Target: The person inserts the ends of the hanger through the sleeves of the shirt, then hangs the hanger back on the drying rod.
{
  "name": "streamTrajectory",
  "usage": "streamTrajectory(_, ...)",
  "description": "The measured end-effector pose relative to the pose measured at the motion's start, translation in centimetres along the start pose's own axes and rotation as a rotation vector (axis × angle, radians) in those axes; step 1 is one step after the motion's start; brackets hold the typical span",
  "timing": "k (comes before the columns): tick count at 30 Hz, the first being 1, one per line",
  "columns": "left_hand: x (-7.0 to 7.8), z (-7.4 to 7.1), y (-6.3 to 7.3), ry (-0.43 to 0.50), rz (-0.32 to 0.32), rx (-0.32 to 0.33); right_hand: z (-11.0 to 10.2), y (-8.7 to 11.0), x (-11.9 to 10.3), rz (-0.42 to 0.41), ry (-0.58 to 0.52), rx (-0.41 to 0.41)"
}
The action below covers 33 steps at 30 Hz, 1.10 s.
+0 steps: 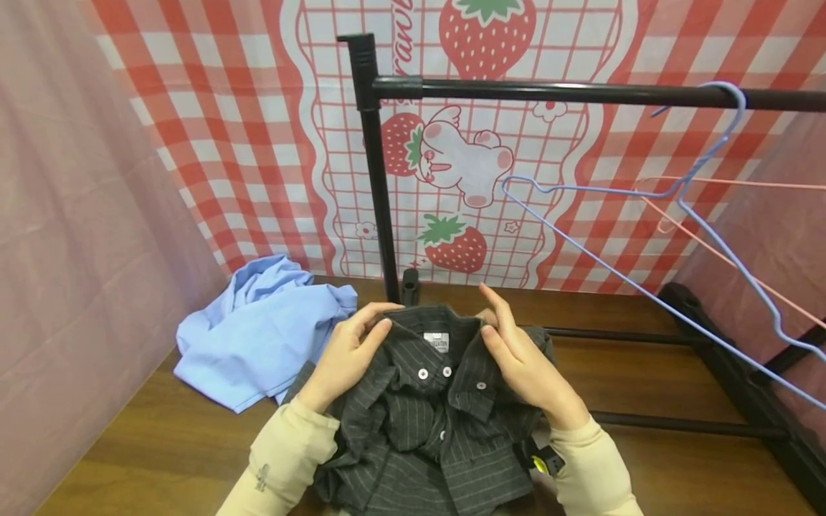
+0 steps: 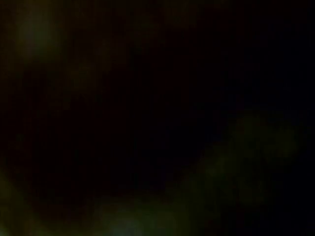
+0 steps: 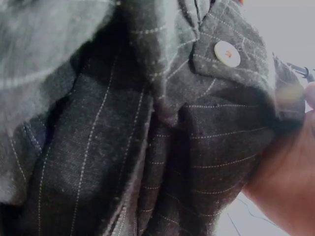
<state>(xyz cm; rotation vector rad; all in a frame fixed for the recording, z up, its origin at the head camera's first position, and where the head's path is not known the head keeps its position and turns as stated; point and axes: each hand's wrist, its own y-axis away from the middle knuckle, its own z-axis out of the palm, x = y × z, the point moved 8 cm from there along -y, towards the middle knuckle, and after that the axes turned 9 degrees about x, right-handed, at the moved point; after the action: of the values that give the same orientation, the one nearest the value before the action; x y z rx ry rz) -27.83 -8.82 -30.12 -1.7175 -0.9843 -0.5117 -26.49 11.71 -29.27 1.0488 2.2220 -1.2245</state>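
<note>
A dark grey pinstriped shirt (image 1: 413, 423) with white buttons lies bunched in front of me in the head view, its collar and pale label facing up. My left hand (image 1: 345, 351) pinches the left side of the collar between thumb and fingers. On the collar's other side, my right hand (image 1: 523, 358) pinches the cloth, index finger pointing up. In the right wrist view, the striped fabric and a white button (image 3: 227, 54) fill most of the frame, with part of the right hand (image 3: 290, 177) at the right edge. The left wrist view is nearly black.
A light blue folded garment (image 1: 258, 330) lies on the wooden table (image 1: 142, 437) to the left. Behind stands a black rack (image 1: 555, 90), with a blue hanger (image 1: 600, 190) and a pink hanger (image 1: 742, 183) at the right. A checked strawberry cloth (image 1: 245, 129) hangs at the back.
</note>
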Motion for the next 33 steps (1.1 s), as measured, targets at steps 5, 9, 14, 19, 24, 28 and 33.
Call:
streamTrajectory(5, 0.4, -0.2, 0.1, 0.018, 0.017, 0.015, -0.2, -0.1, -0.1, -0.004, 0.086, 0.046)
streamTrajectory(9, 0.3, -0.6, 0.0, 0.046, 0.017, 0.053, -0.8, -0.3, -0.3, -0.031, 0.094, 0.117)
streamTrajectory(14, 0.2, -1.1, 0.0, 0.076, 0.019, 0.113, -2.1, -0.5, -0.7, -0.091, 0.088, 0.317)
streamTrajectory(19, 0.2, -1.6, -0.1, 0.061, 0.030, 0.203, -3.2, -0.3, -0.8, -0.108, 0.184, 0.513)
streamTrajectory(24, 0.2, -2.1, -0.3, 0.007, -0.007, 0.289, -3.5, -0.2, -0.8, -0.132, 0.245, 0.608)
streamTrajectory(28, 0.1, -1.9, -0.5, 0.007, -0.030, 0.298, -3.5, -0.2, -0.2, -0.110, 0.239, 0.627)
streamTrajectory(33, -0.5, -1.2, -0.3, 0.074, -0.070, 0.200, -3.0, -0.2, 0.5, -0.049, 0.150, 0.529)
